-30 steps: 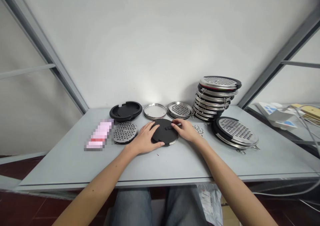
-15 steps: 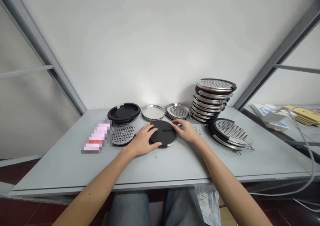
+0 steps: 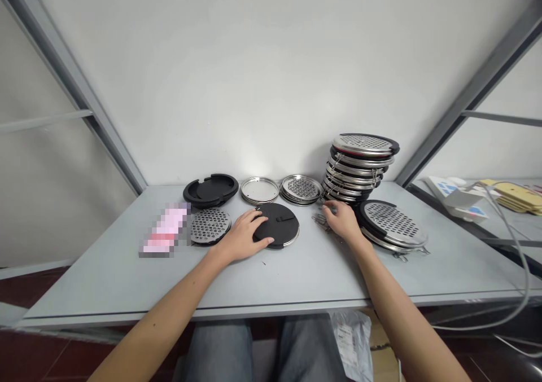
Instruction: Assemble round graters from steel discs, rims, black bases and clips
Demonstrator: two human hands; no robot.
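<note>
A black round disc [image 3: 277,229] with a metal rim lies flat in the middle of the table. My left hand [image 3: 245,234] rests on its left side, thumb and fingers spread. To the right, my right hand [image 3: 342,219] is over a small pile of wire clips [image 3: 320,222], its fingers bent together; whatever is between them is too small to name. Behind the disc are a stack of shallow metal rings [image 3: 259,190] and a stack of perforated metal plates [image 3: 301,189]. More perforated plates [image 3: 209,225] lie left of my left hand.
Black round trays [image 3: 210,191] sit at the back left, near a blurred pink object [image 3: 165,229]. A tall stack of assembled discs [image 3: 359,167] stands back right, with further discs [image 3: 393,225] before it. White devices, yellow pieces [image 3: 519,196] and a cable occupy the far right.
My right hand has left the right edge of the black disc and moved right to the wire clips. My left hand has stayed on the disc.
</note>
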